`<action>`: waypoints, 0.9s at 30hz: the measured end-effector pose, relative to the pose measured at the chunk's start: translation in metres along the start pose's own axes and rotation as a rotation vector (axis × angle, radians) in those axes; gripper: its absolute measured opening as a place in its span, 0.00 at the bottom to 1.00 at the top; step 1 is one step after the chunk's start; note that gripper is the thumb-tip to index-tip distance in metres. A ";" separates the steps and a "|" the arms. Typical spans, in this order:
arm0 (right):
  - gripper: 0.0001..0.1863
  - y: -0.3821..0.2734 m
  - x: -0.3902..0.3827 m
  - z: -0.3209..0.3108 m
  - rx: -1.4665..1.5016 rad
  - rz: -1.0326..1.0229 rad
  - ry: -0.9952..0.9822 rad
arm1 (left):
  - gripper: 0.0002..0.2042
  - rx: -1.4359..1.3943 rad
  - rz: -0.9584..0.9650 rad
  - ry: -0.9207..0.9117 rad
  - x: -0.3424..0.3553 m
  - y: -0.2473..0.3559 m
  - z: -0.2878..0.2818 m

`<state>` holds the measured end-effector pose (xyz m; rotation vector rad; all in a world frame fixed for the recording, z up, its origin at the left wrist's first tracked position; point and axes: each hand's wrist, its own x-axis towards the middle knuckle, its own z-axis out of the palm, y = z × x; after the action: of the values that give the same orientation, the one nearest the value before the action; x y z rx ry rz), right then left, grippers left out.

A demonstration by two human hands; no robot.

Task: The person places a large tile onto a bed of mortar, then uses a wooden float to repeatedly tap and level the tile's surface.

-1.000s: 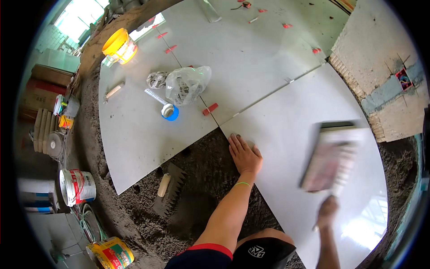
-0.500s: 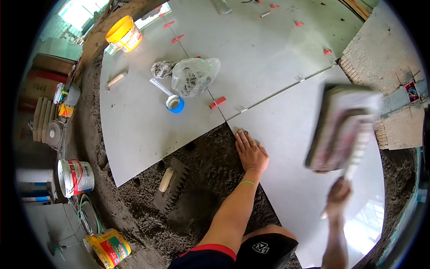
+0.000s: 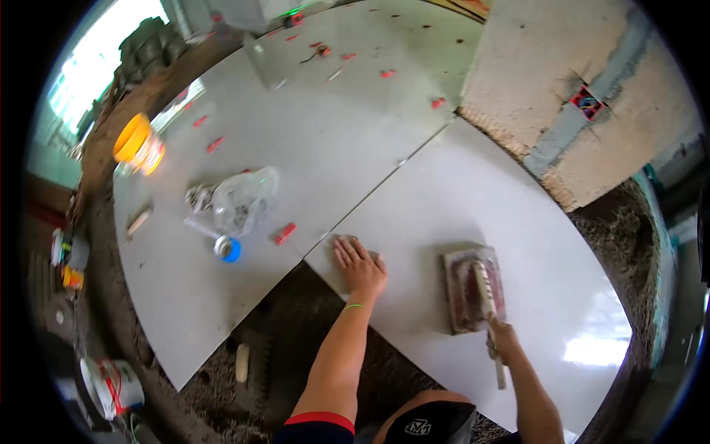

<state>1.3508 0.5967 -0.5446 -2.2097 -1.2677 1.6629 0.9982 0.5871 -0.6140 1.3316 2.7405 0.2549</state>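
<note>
My left hand (image 3: 362,270) lies flat with fingers slightly apart on the corner of a large light-grey floor tile (image 3: 547,251), beside its joint with the neighbouring tiles. My right hand (image 3: 504,342) is wrapped around the pale handle of a broad, rectangular tamping mallet (image 3: 464,296). Its mortar-smeared, reddish block is over the middle of the same tile; whether it touches the surface I cannot tell. Left of my left forearm, a notched trowel (image 3: 242,362) with a wooden handle rests on the dark mortar bed (image 3: 303,322).
Left of my hand are a red wedge (image 3: 285,234), a blue-rimmed tool (image 3: 230,250), a clear plastic bag (image 3: 251,196) and a short wooden-handled tool (image 3: 139,222). A yellow bucket (image 3: 137,146) stands farther left, a white bucket (image 3: 112,388) near left. An upright wall section (image 3: 510,89) borders the tiles.
The mallet has come down from a raised, blurred swing to over the tile. My left hand stays on the tile corner. The whole view has shifted and turned.
</note>
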 end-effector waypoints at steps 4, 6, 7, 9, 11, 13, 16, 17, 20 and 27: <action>0.33 -0.014 -0.029 -0.125 0.061 0.074 0.363 | 0.38 0.002 -0.001 0.045 0.039 0.025 0.006; 0.31 -0.031 -0.067 -0.187 0.216 -0.039 0.547 | 0.38 -0.001 0.005 0.061 0.054 0.035 0.010; 0.30 -0.040 -0.088 -0.215 0.281 -0.126 0.647 | 0.38 0.030 -0.053 0.035 0.059 0.039 0.012; 0.29 -0.049 -0.122 -0.255 0.395 -0.586 0.762 | 0.38 0.061 -0.102 0.011 0.069 0.046 0.016; 0.27 -0.047 -0.128 -0.271 0.583 -0.728 0.841 | 0.38 0.065 -0.143 -0.017 0.075 0.050 0.019; 0.26 -0.033 -0.096 -0.252 0.473 -0.822 1.061 | 0.38 0.101 -0.120 0.037 0.081 0.052 0.020; 0.26 -0.004 0.014 -0.164 0.364 -0.595 0.982 | 0.36 0.096 -0.065 0.007 0.084 0.051 0.020; 0.27 -0.001 0.050 -0.130 -0.049 -0.409 0.974 | 0.36 0.057 -0.057 0.061 0.085 0.051 0.020; 0.41 -0.043 0.131 -0.084 -0.116 0.086 0.403 | 0.36 0.041 -0.048 0.036 0.087 0.051 0.019; 0.35 -0.181 0.128 -0.037 0.140 -0.004 0.119 | 0.35 0.010 -0.010 0.093 0.091 0.051 0.021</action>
<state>1.2891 0.8128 -0.5308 -2.1854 -1.0919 1.5425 0.9848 0.6918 -0.6258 1.3417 2.8265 0.3104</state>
